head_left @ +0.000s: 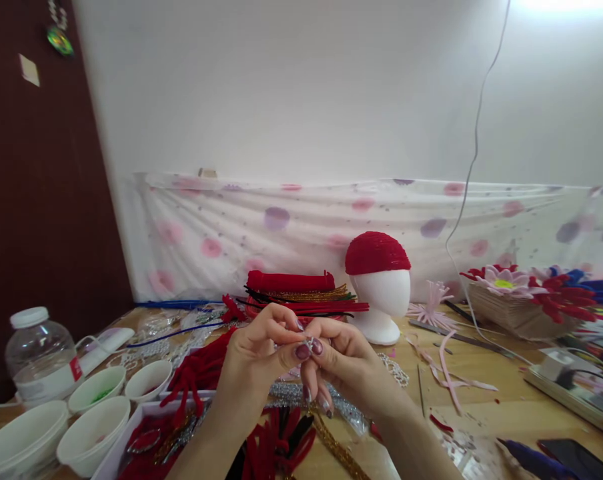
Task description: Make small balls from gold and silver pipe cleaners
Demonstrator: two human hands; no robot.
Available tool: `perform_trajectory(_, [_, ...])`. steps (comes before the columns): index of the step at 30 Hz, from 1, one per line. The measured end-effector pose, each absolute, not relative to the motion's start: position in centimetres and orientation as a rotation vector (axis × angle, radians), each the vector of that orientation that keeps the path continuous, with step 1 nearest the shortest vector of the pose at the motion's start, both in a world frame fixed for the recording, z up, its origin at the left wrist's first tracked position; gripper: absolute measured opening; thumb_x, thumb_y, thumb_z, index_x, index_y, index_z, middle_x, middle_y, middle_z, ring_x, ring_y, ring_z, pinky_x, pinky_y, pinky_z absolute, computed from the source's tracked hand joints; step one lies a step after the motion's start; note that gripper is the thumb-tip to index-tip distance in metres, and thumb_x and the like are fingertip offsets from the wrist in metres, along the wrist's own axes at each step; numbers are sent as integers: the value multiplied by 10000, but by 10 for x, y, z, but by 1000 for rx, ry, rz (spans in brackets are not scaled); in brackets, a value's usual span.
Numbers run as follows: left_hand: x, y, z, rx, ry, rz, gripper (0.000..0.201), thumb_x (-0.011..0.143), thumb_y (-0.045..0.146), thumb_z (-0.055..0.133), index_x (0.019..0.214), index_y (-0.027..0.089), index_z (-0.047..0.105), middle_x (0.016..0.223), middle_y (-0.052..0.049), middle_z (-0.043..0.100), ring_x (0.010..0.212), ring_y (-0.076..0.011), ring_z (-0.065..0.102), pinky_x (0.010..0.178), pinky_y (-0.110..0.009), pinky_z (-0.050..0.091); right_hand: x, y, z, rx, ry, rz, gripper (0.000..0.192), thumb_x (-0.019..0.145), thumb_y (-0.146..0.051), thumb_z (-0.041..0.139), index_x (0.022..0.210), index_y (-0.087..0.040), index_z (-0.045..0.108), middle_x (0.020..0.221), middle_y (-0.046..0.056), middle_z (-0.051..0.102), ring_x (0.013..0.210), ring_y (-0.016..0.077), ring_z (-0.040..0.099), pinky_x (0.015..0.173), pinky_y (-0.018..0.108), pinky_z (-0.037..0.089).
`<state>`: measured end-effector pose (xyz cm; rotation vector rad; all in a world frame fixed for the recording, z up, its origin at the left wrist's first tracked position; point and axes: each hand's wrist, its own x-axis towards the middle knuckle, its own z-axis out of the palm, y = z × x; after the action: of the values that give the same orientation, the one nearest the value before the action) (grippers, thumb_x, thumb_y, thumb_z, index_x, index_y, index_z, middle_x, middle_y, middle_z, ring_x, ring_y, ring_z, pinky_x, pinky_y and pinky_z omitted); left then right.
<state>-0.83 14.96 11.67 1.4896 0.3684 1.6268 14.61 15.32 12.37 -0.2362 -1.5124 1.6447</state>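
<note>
In the middle of the head view, my left hand and my right hand meet above the table. Thumbs and forefingers of both are pinched together, tip to tip. A tiny pale, shiny bit shows between the fingertips, too small to name. Below the hands lie silver glittery pipe cleaners, a gold one and a bunch of red and black fuzzy loops. Behind them is a stack of red, black and gold pipe cleaners.
A white foam head wears a red cap. White bowls and a clear bottle stand left, by a box of red pieces. Right are a basket of fuzzy flowers, a power strip and a phone.
</note>
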Motion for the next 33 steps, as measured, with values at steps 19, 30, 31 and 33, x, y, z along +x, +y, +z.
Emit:
perform_trajectory(19, [-39, 139, 141, 2635, 763, 1479, 224, 815, 48, 728, 724, 243, 670, 789, 54, 688, 901, -204, 605, 1026, -478, 248, 166, 157, 130, -534, -1692, 1787, 326, 842, -447, 751, 850, -146, 624, 614, 18, 746, 382, 76, 615, 344, 137, 453])
perform_trajectory(30, [-22, 158, 118, 1673, 355, 1524, 299, 715, 444, 852, 609, 216, 690, 878, -51, 620, 893, -224, 621, 794, -385, 538, 153, 158, 121, -257, -1633, 1786, 302, 841, -431, 760, 930, -156, 672, 652, 12, 757, 402, 80, 626, 389, 158, 469])
perform_trajectory(31, [-18, 158, 115, 1597, 358, 1511, 320, 697, 456, 862, 599, 210, 682, 906, -56, 614, 894, -225, 623, 786, -389, 546, 152, 157, 121, -255, -1611, 1761, 292, 844, -426, 758, 906, -154, 674, 646, 12, 755, 406, 79, 629, 394, 156, 471])
perform_trajectory(33, [-13, 158, 112, 1490, 363, 1453, 322, 702, 458, 857, 613, 204, 681, 955, -56, 603, 866, -209, 623, 752, -373, 552, 152, 155, 123, -280, -1589, 1718, 279, 842, -415, 762, 871, -149, 681, 651, 19, 757, 425, 81, 645, 412, 158, 489])
